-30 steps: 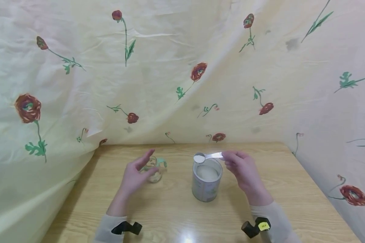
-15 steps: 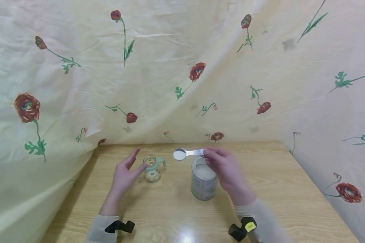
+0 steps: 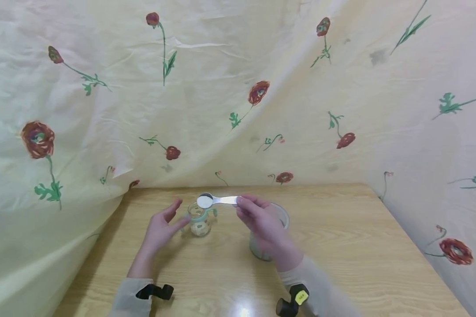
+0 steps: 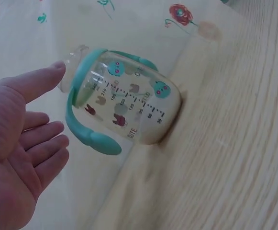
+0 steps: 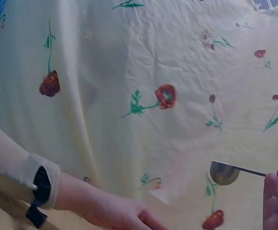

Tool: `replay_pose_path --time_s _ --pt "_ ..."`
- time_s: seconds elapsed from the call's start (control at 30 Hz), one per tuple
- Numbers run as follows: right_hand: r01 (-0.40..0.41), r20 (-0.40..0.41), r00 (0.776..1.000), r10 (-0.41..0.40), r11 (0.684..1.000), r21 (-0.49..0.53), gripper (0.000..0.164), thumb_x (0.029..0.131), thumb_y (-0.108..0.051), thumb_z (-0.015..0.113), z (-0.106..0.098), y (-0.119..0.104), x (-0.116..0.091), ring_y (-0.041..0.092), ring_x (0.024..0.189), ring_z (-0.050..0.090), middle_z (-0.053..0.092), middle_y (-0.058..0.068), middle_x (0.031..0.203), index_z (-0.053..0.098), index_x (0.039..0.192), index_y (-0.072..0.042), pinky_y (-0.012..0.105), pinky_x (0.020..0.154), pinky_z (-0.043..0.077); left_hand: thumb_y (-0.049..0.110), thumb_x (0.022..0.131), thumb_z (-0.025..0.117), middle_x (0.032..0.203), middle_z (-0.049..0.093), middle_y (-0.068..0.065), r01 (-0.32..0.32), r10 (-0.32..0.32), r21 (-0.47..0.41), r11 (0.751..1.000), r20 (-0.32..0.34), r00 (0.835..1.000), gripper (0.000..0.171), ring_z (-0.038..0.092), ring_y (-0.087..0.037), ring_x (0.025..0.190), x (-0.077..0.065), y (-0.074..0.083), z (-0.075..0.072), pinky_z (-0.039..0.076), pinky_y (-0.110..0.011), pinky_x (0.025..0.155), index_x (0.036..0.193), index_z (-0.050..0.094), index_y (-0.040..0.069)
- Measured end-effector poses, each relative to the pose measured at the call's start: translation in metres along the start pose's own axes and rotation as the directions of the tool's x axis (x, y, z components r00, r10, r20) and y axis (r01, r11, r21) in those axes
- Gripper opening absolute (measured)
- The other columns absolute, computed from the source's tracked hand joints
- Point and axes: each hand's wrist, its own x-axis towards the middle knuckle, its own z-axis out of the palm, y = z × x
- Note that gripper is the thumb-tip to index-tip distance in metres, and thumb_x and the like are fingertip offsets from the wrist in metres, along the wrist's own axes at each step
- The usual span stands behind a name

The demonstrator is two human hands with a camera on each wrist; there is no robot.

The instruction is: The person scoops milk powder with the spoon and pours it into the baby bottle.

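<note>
A metal measuring spoon (image 3: 205, 200) filled with white powder is pinched by its handle in my right hand (image 3: 263, 224), held level. In the head view its bowl overlaps the rim of a clear baby bottle (image 3: 200, 227). That bottle stands uncapped on the table, with a mint-green collar and two handles, printed with measuring marks (image 4: 129, 98); something pale sits at its bottom. Beside it, my left hand (image 3: 158, 229) is held with fingers spread, the thumb close to the bottle's neck. A round can (image 3: 282, 215) of white powder stands partly hidden behind my right hand and wrist.
The wooden table (image 3: 206, 273) ends at a floral cloth (image 3: 206, 110) that hangs behind it and along both sides. Each wrist carries a small black camera (image 3: 287, 304) on a strap.
My right hand has carried the filled measuring spoon left, from above the can to the baby bottle's mouth. My left hand has drawn back a little to the left.
</note>
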Motion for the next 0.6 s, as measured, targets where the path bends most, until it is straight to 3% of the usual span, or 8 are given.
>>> replay_pose_path --time_s 0.3,0.47,0.6 --pt "-0.056 -0.059 0.996 0.061 0.994 0.094 0.005 0.103 -0.001 0.068 0.023 0.032 0.01 0.008 0.087 0.071 0.074 0.003 0.096 0.071 0.103 -0.006 0.021 0.09 0.061 0.037 0.095 0.084 0.161 0.051 -0.013 0.035 -0.035 0.004 0.999 0.094 0.995 0.076 0.047 -0.038 0.148 0.001 -0.007 0.003 0.037 -0.052 0.123 0.156 0.053 0.005" --pt "-0.056 -0.056 0.996 0.065 0.988 0.144 0.004 0.103 -0.003 0.068 0.032 0.049 0.014 0.008 0.089 0.069 0.071 0.003 0.098 0.069 0.101 -0.007 0.021 0.094 0.06 0.034 0.095 0.085 0.157 0.056 -0.012 0.025 -0.027 0.022 0.999 0.09 0.996 0.07 0.05 -0.038 0.147 0.001 -0.008 0.007 0.037 -0.054 0.123 0.154 0.057 0.007" --pt "-0.088 -0.063 0.993 0.099 0.983 0.164 0.008 0.103 -0.006 0.07 0.034 0.065 0.019 0.008 0.092 0.069 0.07 0.003 0.101 0.067 0.11 -0.005 0.021 0.096 0.059 0.029 0.093 0.086 0.147 0.065 -0.01 0.018 -0.018 0.011 1.0 0.083 0.996 0.06 0.052 -0.036 0.145 0.002 -0.01 0.011 0.036 -0.058 0.123 0.146 0.066 0.009"
